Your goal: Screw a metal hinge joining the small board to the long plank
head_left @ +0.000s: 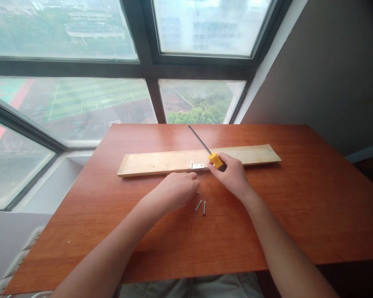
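Note:
A long pale wooden board (155, 162) lies across the table. On its near edge, around the middle, sits a small silver metal hinge (198, 166), with what looks like a screw standing at its left end. My right hand (231, 171) is closed around the yellow and black handle of a screwdriver (215, 160), whose shaft points up and away to the left, off the hinge. Just in front of the board, my left hand (179, 188) has its fingers curled together; whatever they hold is hidden. Two loose screws (204, 207) rest nearer me, and another shows partly beside the left fingers.
The reddish-brown wooden table (255, 231) carries all of this. Large windows with a dark frame (149, 68) rise behind its far edge, and a grey wall (323, 74) stands at the right. A white radiator-like object (21, 258) is low at the left.

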The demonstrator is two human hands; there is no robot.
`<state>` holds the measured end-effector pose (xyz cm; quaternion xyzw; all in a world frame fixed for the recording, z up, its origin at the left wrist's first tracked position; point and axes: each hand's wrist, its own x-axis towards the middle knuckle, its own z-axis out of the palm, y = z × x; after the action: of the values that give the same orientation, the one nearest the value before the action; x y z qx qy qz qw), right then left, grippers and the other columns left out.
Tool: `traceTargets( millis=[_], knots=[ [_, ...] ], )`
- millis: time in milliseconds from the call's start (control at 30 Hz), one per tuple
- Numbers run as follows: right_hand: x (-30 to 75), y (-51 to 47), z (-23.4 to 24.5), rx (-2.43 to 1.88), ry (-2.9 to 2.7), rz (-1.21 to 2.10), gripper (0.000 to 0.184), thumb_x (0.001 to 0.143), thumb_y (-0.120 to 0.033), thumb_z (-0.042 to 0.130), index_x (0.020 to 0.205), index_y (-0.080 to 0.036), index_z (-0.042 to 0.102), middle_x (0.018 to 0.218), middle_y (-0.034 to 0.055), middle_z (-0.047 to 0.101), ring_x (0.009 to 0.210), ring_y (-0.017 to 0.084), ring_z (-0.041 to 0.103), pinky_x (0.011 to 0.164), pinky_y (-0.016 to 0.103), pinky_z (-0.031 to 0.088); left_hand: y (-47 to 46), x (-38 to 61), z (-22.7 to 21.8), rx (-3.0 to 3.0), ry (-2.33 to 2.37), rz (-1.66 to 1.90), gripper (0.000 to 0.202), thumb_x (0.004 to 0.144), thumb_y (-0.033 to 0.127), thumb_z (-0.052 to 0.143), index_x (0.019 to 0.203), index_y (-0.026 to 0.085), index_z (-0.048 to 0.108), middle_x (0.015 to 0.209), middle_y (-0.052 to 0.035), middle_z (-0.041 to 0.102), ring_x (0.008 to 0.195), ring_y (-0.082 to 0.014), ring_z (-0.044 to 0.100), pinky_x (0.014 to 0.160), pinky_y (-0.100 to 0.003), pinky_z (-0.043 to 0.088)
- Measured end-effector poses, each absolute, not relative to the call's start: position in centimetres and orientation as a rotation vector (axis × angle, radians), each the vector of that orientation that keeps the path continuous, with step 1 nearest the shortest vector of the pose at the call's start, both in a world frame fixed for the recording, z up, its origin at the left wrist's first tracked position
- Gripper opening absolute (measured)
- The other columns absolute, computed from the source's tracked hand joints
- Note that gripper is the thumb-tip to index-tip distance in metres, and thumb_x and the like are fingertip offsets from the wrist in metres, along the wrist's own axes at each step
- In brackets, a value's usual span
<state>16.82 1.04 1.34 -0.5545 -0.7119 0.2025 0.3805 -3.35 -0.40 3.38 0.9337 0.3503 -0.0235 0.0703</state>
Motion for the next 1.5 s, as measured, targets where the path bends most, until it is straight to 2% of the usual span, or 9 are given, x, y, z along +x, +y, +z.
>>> traceTargets(
  millis=[167, 300, 500, 733, 933, 1133, 1300, 1400, 1500],
  knots=[
    [16.8, 1.2, 1.4, -1.415, -1.8, 0.543, 0.008, 0.08, -0.028, 0.06, 0.082, -0.02, 0.062, 0.076, 0.0001, 0.065, 0.07, 0.016, 0.056, 0.067, 0.027, 0.04, -0.6, -3.1, 3.7, 2.807, 1.016, -0.048, 0.014, 0.092, 0.017, 0.046, 0.086, 0.018, 0.058, 0.084, -0.0038, 0.063, 0.068, -0.0178, 0.061, 0.054, -0.028, 0.036],
    [16.7, 1.1, 1.5, -1.405, -1.774, 0.612, 0.008, 0.08, -0.028, 0.061, 0.081, -0.02, 0.062, 0.076, 0.0001, 0.065, 0.07, 0.017, 0.057, 0.066, 0.028, 0.04, -0.3, -3.4, 3.9, 2.712, 0.964, 0.221, 0.015, 0.092, 0.015, 0.042, 0.092, 0.019, 0.056, 0.081, -0.0024, 0.063, 0.072, -0.0158, 0.06, 0.06, -0.025, 0.04],
    [16.5, 0.8, 1.6, -1.34, -1.701, 0.796, 0.009, 0.079, -0.029, 0.064, 0.082, -0.021, 0.063, 0.078, -0.0006, 0.066, 0.074, 0.016, 0.06, 0.069, 0.027, 0.044, 0.4, -3.6, 3.4, 2.382, 1.006, 0.7, 0.01, 0.089, 0.015, 0.048, 0.091, 0.019, 0.057, 0.078, -0.0001, 0.062, 0.065, -0.0099, 0.054, 0.061, -0.021, 0.04],
    [16.1, 0.6, 1.2, -1.246, -1.623, 0.997, 0.015, 0.079, -0.034, 0.066, 0.084, -0.021, 0.062, 0.077, -0.0016, 0.063, 0.064, 0.012, 0.055, 0.062, 0.026, 0.045, 0.7, -3.1, 2.8, 2.122, 1.078, 0.932, 0.008, 0.084, 0.012, 0.056, 0.086, 0.017, 0.061, 0.073, 0.001, 0.062, 0.061, -0.0083, 0.05, 0.059, -0.02, 0.041],
    [15.6, 0.4, 1.3, -1.214, -1.573, 1.066, 0.019, 0.077, -0.036, 0.07, 0.083, -0.02, 0.062, 0.077, -0.0014, 0.062, 0.063, 0.012, 0.054, 0.059, 0.025, 0.044, 0.6, -2.6, 2.4, 1.939, 1.083, 1.048, 0.006, 0.085, 0.017, 0.059, 0.09, 0.016, 0.063, 0.078, -0.0017, 0.065, 0.065, -0.0096, 0.056, 0.058, -0.021, 0.044],
    [15.1, 0.4, 1.4, -1.216, -1.552, 1.068, 0.019, 0.073, -0.035, 0.072, 0.08, -0.02, 0.063, 0.076, -0.0011, 0.064, 0.07, 0.014, 0.057, 0.063, 0.026, 0.046, 0.3, -2.2, 2.5, 1.856, 1.072, 1.098, 0.014, 0.085, 0.018, 0.058, 0.098, 0.017, 0.063, 0.088, -0.004, 0.067, 0.071, -0.0108, 0.06, 0.062, -0.022, 0.048],
    [15.0, 0.2, 1.4, -1.232, -1.546, 1.072, 0.022, 0.075, -0.039, 0.071, 0.081, -0.02, 0.062, 0.075, -0.0004, 0.063, 0.065, 0.014, 0.056, 0.059, 0.026, 0.046, 0.3, -2.3, 2.5, 1.833, 1.109, 1.108, 0.028, 0.085, 0.019, 0.058, 0.113, 0.018, 0.057, 0.086, -0.0031, 0.067, 0.071, -0.0112, 0.061, 0.06, -0.021, 0.049],
    [14.9, 0.0, 1.5, -1.238, -1.531, 1.054, 0.026, 0.076, -0.043, 0.07, 0.083, -0.02, 0.061, 0.075, -0.001, 0.062, 0.061, 0.012, 0.054, 0.058, 0.026, 0.046, 0.3, -2.5, 2.3, 1.934, 1.175, 1.076, 0.029, 0.086, 0.017, 0.056, 0.115, 0.02, 0.054, 0.088, -0.0025, 0.067, 0.072, -0.011, 0.061, 0.059, -0.021, 0.048],
    [14.7, -0.1, 1.5, -1.236, -1.552, 1.015, 0.024, 0.076, -0.041, 0.07, 0.084, -0.02, 0.062, 0.074, -0.0015, 0.061, 0.063, 0.013, 0.054, 0.06, 0.026, 0.045, 0.3, -2.5, 2.1, 2.113, 1.222, 0.989, 0.032, 0.088, 0.016, 0.052, 0.12, 0.021, 0.05, 0.094, -0.0032, 0.067, 0.075, -0.0122, 0.062, 0.063, -0.024, 0.049]
  ],
)
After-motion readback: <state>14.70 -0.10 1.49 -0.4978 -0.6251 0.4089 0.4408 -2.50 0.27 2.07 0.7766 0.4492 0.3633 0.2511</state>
